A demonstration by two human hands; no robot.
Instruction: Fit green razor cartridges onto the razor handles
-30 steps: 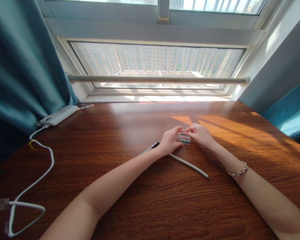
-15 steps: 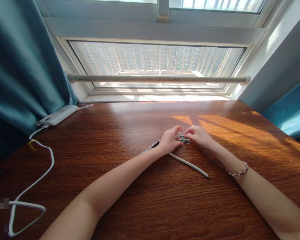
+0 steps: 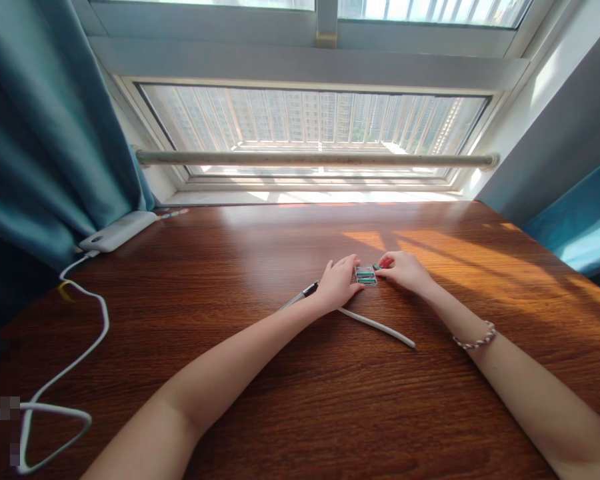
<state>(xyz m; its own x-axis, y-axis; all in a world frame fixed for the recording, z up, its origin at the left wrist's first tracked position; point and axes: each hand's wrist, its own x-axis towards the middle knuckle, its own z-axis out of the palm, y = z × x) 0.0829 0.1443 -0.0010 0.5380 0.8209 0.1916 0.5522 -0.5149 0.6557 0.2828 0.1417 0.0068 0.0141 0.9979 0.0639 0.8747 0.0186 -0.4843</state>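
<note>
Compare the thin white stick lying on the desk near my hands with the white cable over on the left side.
The white stick runs straight; the white cable bends and loops. The stick lies loose near the left hand; the cable runs to a white power bank by the curtain. The stick looks shorter than the cable. Both are white and rest on the wooden desk.

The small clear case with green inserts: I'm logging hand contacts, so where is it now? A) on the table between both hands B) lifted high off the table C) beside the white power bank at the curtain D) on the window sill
A: the small clear case lies low on the wooden table, with the left hand and the right hand at its two sides.
</note>
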